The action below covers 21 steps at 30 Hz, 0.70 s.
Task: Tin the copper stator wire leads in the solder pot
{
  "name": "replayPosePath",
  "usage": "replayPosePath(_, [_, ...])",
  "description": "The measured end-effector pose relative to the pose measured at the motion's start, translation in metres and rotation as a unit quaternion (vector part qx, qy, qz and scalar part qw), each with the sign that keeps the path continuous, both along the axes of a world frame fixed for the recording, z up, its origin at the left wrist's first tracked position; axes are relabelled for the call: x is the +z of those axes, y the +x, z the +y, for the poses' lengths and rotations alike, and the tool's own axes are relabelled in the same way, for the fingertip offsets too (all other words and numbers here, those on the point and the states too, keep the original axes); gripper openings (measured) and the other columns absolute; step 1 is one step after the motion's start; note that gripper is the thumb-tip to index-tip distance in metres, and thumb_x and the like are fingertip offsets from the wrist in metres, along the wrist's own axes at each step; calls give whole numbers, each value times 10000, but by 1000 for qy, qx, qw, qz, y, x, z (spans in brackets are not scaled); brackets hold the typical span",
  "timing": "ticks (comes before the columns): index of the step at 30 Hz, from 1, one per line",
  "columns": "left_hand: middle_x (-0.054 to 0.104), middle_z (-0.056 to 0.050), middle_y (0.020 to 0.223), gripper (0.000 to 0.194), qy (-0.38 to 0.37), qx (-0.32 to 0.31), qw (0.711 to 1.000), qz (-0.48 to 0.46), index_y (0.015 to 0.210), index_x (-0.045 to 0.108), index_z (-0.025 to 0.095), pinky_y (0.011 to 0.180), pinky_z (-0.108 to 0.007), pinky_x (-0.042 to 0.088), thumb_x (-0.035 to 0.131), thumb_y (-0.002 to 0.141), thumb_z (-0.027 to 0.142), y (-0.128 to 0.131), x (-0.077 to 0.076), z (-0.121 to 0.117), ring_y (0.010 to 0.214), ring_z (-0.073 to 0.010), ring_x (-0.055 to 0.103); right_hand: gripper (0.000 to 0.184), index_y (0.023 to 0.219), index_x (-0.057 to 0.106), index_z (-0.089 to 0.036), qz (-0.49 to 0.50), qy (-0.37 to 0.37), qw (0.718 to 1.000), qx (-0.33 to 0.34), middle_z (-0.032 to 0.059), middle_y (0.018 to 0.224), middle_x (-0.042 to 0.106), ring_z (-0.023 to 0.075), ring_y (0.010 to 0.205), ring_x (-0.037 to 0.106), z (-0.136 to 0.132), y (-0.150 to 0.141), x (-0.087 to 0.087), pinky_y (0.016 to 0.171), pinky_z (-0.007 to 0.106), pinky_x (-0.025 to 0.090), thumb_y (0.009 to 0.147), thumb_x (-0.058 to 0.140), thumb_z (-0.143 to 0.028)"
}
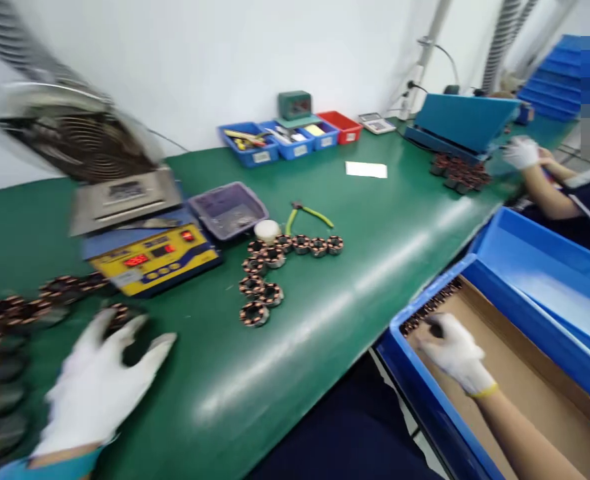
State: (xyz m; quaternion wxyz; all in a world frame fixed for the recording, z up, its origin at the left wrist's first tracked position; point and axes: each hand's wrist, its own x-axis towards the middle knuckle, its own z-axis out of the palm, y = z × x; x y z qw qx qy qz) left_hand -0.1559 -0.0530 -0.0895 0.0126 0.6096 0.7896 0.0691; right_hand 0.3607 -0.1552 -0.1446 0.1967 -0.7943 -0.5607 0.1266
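My left hand (99, 387), in a white glove, hovers over the green mat (355, 267) at the lower left with its fingers spread, blurred by motion. It is beside a pile of copper-wound stators (5, 320) along the left edge. My right hand (455, 353), also gloved, reaches into a blue crate (399, 360) lined with cardboard. Its fingers curl over a dark stator (437, 328) at the end of a row of stators (427, 310) in the crate's near corner. A cluster of several stators (269, 273) lies in the middle of the mat.
A yellow and blue soldering station (149, 257), a fume fan (69, 133) and a grey tray (227, 210) stand at the back left. Green-handled cutters (309, 213) lie by the cluster. Blue bins (249, 143) and a red bin (342, 127) line the wall. A co-worker's gloved hand (522, 152) works at the far right.
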Motion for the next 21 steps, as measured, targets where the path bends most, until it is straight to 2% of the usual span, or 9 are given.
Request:
replayPosePath(2, [254,-37,1558,563,5,22,1000,-13,1232,569,230,1050,-522,421,387,865,616,-6,-6,0,1329,-354,396,458,1103,556,-224,17,141,990,13,72,1019,609,212,863,642,14,2,16,785,366,547,727,670,-460])
replayPosePath(4, [259,-21,1558,573,12,17,999,-25,1237,573,237,1056,-511,416,388,858,625,-9,-9,2,1335,-345,391,559,1168,528,-220,26,200,976,81,83,1050,601,221,891,638,33,-18,40,813,378,550,700,711,-465])
replayPosePath(5, [261,-19,1558,570,18,12,999,-27,1238,574,239,1052,-509,419,391,858,622,-10,-10,2,1335,-341,392,635,1214,505,-217,24,195,972,127,92,1090,594,227,920,634,43,-38,54,824,381,550,681,731,-475])
replayPosePath(7, [262,-18,1558,562,29,3,999,-30,1240,574,236,1037,-505,431,394,862,611,-11,-10,2,1325,-336,404,824,1314,439,-212,7,123,958,258,128,1273,524,269,1089,587,65,-94,79,910,408,524,625,759,-533])
replayPosePath(10, [272,-19,1553,549,38,-10,999,-37,1231,586,219,1032,-488,437,398,871,588,-12,-9,1,1299,-331,431,1149,1418,344,-262,-64,38,927,368,129,1487,326,359,1261,441,101,-188,100,968,502,469,436,795,-656])
replayPosePath(12, [272,-19,1553,537,39,-18,998,-41,1230,590,214,1032,-477,437,410,872,570,-14,-10,1,1286,-329,442,1225,1444,285,-327,-116,-2,916,384,110,1549,195,387,1223,448,123,-238,104,895,544,486,390,783,-701])
replayPosePath(15, [272,-33,1553,526,37,-28,998,-46,1239,592,208,1028,-470,439,429,867,542,-17,-10,0,1267,-336,456,1259,1458,241,-345,-186,-40,912,364,134,1559,129,393,1121,493,146,-282,99,783,542,507,380,732,-772])
replayPosePath(18, [277,-56,1550,529,44,-39,997,-52,1244,596,195,1020,-475,440,422,868,525,-19,-10,-1,1259,-354,459,1142,1419,304,-325,-216,-60,907,357,153,1526,163,358,1043,534,157,-299,93,727,492,521,448,681,-792])
replayPosePath(21, [289,-62,1545,534,51,-39,996,-61,1240,604,192,1005,-491,443,425,860,521,-20,-9,-2,1243,-367,471,901,1334,398,-307,-224,-46,907,353,138,1414,303,308,973,565,159,-305,91,703,454,526,576,650,-723])
